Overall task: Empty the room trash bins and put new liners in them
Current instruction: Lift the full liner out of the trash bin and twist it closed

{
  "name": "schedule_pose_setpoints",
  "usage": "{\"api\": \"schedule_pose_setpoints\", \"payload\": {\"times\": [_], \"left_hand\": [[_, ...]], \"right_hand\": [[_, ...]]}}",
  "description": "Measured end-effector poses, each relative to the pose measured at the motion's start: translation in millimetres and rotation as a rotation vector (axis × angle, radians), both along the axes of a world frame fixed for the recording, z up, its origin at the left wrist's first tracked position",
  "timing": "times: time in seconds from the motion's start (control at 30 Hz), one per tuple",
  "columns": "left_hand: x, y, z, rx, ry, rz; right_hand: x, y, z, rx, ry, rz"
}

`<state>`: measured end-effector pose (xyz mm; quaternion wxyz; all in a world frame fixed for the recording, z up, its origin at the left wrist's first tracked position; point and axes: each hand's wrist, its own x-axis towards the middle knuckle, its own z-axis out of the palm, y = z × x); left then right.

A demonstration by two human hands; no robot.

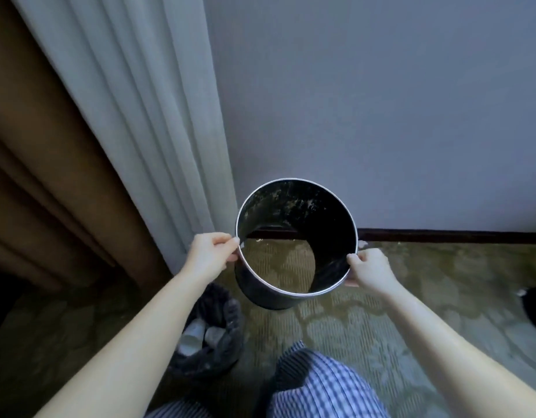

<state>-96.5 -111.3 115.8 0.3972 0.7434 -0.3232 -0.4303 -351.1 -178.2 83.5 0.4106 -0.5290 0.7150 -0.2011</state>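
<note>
The bin (330, 224) is pinched by its silver rim at opposite sides by the left hand (212, 251) and right hand (369, 270), apparently so the emptied inside can be inspected. It is held near the far wall (381, 116). The filled black bag (209, 336) is set aside on the carpet (411, 267), near left.

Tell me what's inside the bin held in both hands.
The bin holds no liner or trash: only its dark, stained inner wall. Carpet pattern shows at its base, seen through or reflected, I cannot tell. The near wall's inside is hidden.
</note>
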Motion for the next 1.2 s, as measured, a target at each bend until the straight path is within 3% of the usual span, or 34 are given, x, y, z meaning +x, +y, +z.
{"api": "schedule_pose_setpoints", "payload": {"times": [0.1, 0.33, 0.53, 0.77, 1.03, 1.2], "left_hand": [[-13.0, -23.7, -33.0, 0.030, 0.113, 0.004], [-20.8, -69.8, -123.6, 0.177, 0.104, -0.104], [-23.3, -84.5, -187.8, 0.300, 0.216, -0.033], [-17.0, -90.2, -250.9, 0.371, 0.215, -0.011], [-17.0, -57.9, -250.8, 0.380, -0.023, -0.227], [3.9, -40.1, -221.4, 0.334, -0.258, -0.365]], "right_hand": [[-0.1, -15.5, -38.7, 0.045, -0.004, -0.096], [29.3, -55.9, -138.2, 0.136, 0.031, -0.247], [55.3, -76.0, -224.7, 0.247, 0.044, -0.292], [67.0, -73.5, -290.5, 0.336, 0.102, -0.320], [59.7, -49.3, -266.8, 0.385, 0.072, -0.081], [70.3, -50.2, -197.9, 0.396, 0.482, 0.342]]}}
